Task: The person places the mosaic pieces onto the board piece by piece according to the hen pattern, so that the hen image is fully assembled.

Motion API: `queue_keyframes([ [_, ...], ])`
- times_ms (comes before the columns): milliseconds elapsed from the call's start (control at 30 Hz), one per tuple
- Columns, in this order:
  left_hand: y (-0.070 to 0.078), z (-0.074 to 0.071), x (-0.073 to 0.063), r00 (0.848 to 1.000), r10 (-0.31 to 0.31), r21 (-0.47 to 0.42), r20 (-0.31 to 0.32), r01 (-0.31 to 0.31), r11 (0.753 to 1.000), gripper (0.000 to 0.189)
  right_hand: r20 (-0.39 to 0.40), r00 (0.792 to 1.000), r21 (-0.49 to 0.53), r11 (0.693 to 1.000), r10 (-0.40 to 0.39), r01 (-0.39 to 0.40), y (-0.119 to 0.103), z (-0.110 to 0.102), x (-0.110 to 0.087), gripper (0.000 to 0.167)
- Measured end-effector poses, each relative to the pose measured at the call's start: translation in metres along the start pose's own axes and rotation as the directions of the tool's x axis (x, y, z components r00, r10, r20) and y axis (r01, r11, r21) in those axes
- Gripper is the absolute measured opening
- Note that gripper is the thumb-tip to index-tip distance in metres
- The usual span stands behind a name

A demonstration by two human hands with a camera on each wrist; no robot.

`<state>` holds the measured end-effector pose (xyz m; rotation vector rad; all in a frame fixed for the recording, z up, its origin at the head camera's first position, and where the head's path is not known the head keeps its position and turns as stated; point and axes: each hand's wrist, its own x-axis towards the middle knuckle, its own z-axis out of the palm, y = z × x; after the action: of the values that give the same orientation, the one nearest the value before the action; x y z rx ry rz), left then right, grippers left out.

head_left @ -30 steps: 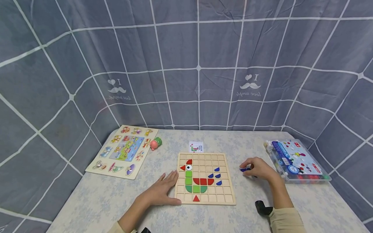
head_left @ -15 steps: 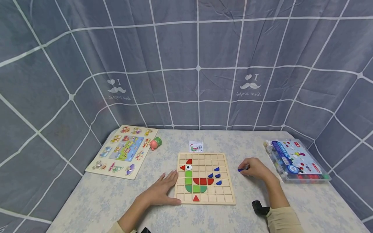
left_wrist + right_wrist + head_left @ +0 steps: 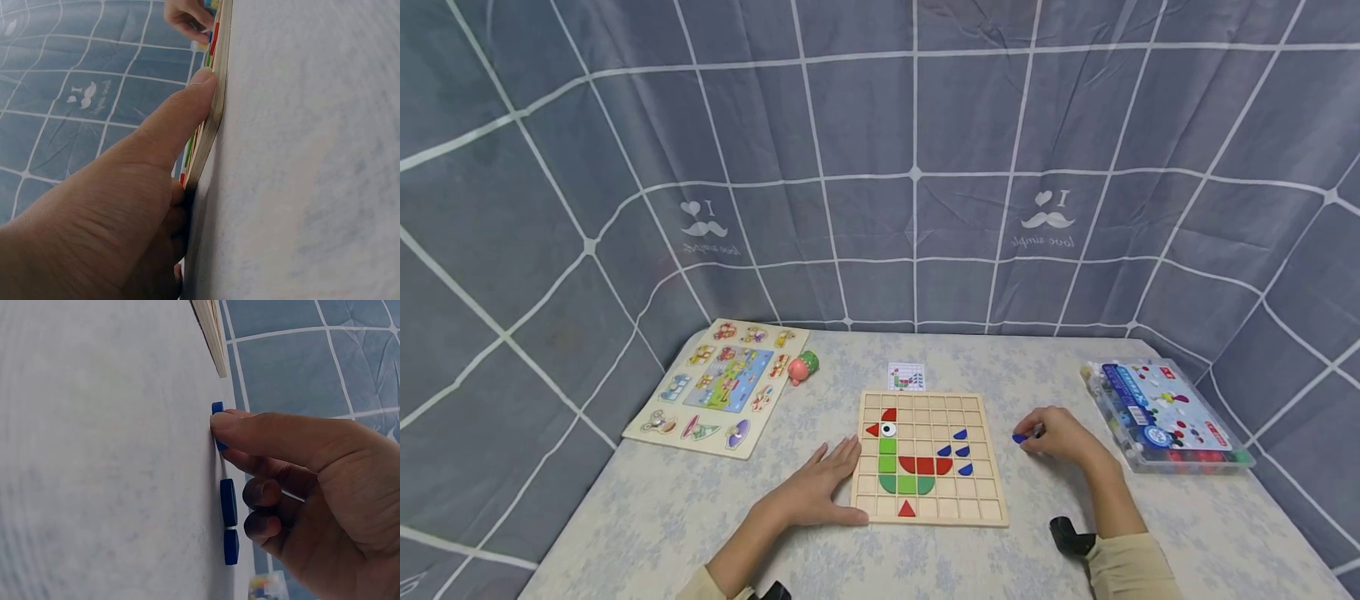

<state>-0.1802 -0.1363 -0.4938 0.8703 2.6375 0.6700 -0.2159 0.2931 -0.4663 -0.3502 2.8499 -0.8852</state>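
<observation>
A square wooden grid board (image 3: 988, 504) bears red, green and blue pieces laid out like a bird. My left hand (image 3: 815, 492) rests at its left edge, fingers spread and thumb touching the near corner; the left wrist view shows the thumb (image 3: 181, 112) against the rim. Right of the board, my right hand (image 3: 1060, 435) pinches a blue quarter-round piece (image 3: 1019, 438) between thumb and fingers. In the right wrist view that blue piece (image 3: 217, 407) is close over the tabletop. Two more blue pieces, one nearer (image 3: 229, 502) and one beyond it (image 3: 231, 547), lie under the curled outer fingers.
A small picture card (image 3: 907, 377) lies behind the board. On the left are a wooden picture puzzle (image 3: 647, 417) and a pink and green toy (image 3: 802, 367). A clear plastic box of coloured parts (image 3: 1168, 417) sits on the right. A grey checked curtain (image 3: 865, 217) borders the table.
My right hand has shifted slightly left toward the board, with the blue piece between its fingertips. The left hand stays at the board's edge.
</observation>
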Motion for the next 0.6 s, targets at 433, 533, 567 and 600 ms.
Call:
queue_keyframes([
  [433, 0.0014, -0.0012, 0.0007, 1.0, -0.003, 0.008, 0.002, 0.003, 1.0, 0.111, 0.003, 1.0, 0.008, 1.0, 0.001, -0.001, 0.0017, 0.0002, 0.0013, 0.017],
  [533, 0.0005, -0.0002, 0.0005, 1.0, -0.001, 0.008, 0.0, 0.001, 1.0, 0.111, -0.001, 1.0, 0.008, 1.0, -0.008, 0.008, -0.0008, 0.0005, 0.0, 0.018],
  [567, 0.0002, 0.0004, 0.0005, 1.0, -0.003, 0.008, 0.001, 0.003, 1.0, 0.111, -0.001, 1.0, 0.015, 1.0, 0.005, -0.005, -0.0019, 0.0011, 0.0001, 0.018],
  [600, -0.0001, 0.001, 0.0004, 1.0, -0.007, 0.008, 0.003, 0.007, 1.0, 0.112, -0.001, 1.0, 0.015, 1.0, 0.008, -0.008, -0.0031, 0.0013, -0.0002, 0.018],
])
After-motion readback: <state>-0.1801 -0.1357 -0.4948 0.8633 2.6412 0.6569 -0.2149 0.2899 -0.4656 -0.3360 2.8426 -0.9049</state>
